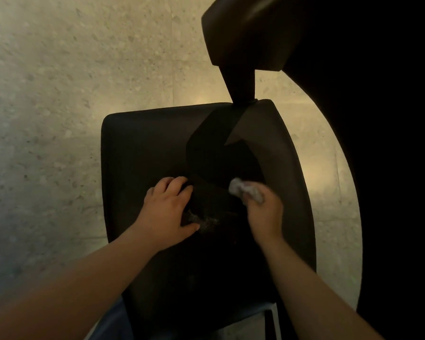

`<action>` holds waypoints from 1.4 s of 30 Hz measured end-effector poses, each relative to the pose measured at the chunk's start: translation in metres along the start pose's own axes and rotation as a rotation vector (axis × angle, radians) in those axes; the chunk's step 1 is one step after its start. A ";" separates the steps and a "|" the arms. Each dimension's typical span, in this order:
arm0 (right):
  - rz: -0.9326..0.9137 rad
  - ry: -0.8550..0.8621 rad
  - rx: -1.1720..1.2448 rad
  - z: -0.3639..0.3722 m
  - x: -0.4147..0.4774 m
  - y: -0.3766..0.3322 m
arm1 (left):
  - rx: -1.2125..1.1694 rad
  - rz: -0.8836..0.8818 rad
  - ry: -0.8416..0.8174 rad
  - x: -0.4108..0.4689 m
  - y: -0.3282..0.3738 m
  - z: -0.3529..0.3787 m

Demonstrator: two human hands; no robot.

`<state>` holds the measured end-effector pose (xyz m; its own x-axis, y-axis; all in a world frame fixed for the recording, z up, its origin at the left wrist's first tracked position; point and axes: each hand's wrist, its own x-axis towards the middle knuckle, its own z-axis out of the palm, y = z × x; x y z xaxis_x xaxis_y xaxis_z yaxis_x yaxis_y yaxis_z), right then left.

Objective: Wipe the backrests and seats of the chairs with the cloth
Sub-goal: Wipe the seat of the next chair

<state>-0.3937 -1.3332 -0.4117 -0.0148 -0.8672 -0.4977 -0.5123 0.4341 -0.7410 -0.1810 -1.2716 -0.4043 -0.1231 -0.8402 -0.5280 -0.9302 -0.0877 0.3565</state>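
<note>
A dark padded chair [142, 148] fills the middle of the view, seen from above. My left hand [168, 207] rests on its dark surface with fingers spread, beside a darker folded part in the centre. My right hand [263, 212] grips a crumpled grey cloth [243, 188] and holds it against the chair, just right of that darker part. A patch of pale specks [201, 220] lies on the surface between my hands.
A dark round table top [390, 143] curves along the right side. A second dark chair part [245, 33] stands at the top, with a leg reaching down to the chair's far edge. Pale speckled stone floor [59, 94] lies to the left.
</note>
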 end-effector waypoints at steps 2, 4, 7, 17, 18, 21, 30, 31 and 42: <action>-0.012 -0.111 0.028 -0.001 -0.019 -0.004 | 0.006 0.006 -0.021 0.000 -0.001 -0.002; -0.048 -0.018 0.015 -0.015 -0.008 -0.011 | 0.013 0.004 -0.046 0.002 -0.001 -0.005; -0.028 0.294 -0.050 -0.051 0.040 -0.022 | 0.015 -0.007 -0.052 0.003 -0.001 -0.005; 0.036 0.307 -0.056 -0.027 0.039 0.002 | 0.046 -0.030 -0.046 0.006 0.000 0.000; 0.015 0.240 -0.033 -0.018 0.022 0.002 | 0.043 -0.028 -0.053 0.005 0.001 -0.002; -0.015 0.030 0.027 -0.001 -0.015 0.002 | 0.026 -0.022 -0.082 0.005 0.002 -0.007; -0.192 0.270 -0.281 -0.066 0.115 -0.033 | 0.010 -0.030 -0.098 0.010 -0.001 -0.009; -0.224 0.241 -0.297 -0.065 0.125 -0.034 | 0.001 -0.030 -0.090 0.011 -0.002 -0.009; -0.204 -0.127 -0.095 -0.012 -0.003 0.002 | -0.002 -0.010 -0.114 0.011 -0.004 -0.014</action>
<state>-0.4052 -1.3330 -0.4063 0.2025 -0.8942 -0.3993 -0.5724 0.2227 -0.7892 -0.1736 -1.2882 -0.4013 -0.1522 -0.7729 -0.6160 -0.9308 -0.0974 0.3522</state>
